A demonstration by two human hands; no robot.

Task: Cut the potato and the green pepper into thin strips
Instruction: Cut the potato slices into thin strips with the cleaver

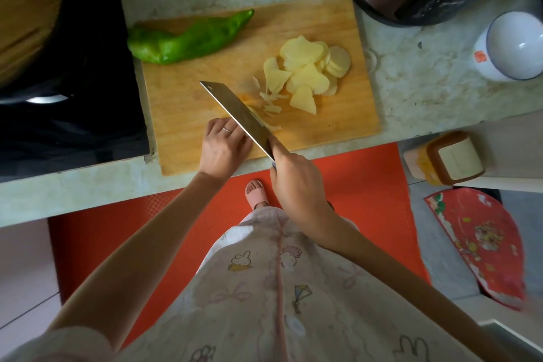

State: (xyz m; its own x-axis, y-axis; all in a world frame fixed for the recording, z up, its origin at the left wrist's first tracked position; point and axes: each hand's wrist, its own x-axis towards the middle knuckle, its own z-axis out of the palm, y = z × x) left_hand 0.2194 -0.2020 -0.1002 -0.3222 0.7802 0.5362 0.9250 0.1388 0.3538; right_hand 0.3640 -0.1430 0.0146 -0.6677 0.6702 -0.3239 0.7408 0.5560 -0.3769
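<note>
Head view, looking straight down. The cutting board is the reference for everything below.

- Green pepper: whole and uncut at the board's far-left corner, its thick end hanging past the left edge.
- Potato slices: a loose overlapping heap at the board's far right.
- Potato strips: a few at board centre, between the heap and the blade.
- Cleaver: lies diagonally over the board's middle, tip toward the far left, heel at the near edge.
- Right hand: wrapped firmly round the cleaver handle, just off the board's near edge.
- Left hand: on the board's near centre, knuckles up, fingers bent down against the flat of the blade. The blade hides what lies under the fingertips, so I cannot tell whether it holds potato.

Judgement: the potato is partly cut into strips, with most slices left and the pepper to follow.

Risks:
- The guiding fingers sit against the steel, and a fingertip creeping ahead of the knuckles would be nicked.
- Thin, wet slices probably slide over one another under pressure, which would give uneven strips or a skidding edge.
- The board sits close to the counter's front, so hard chopping there might shift it.
</note>
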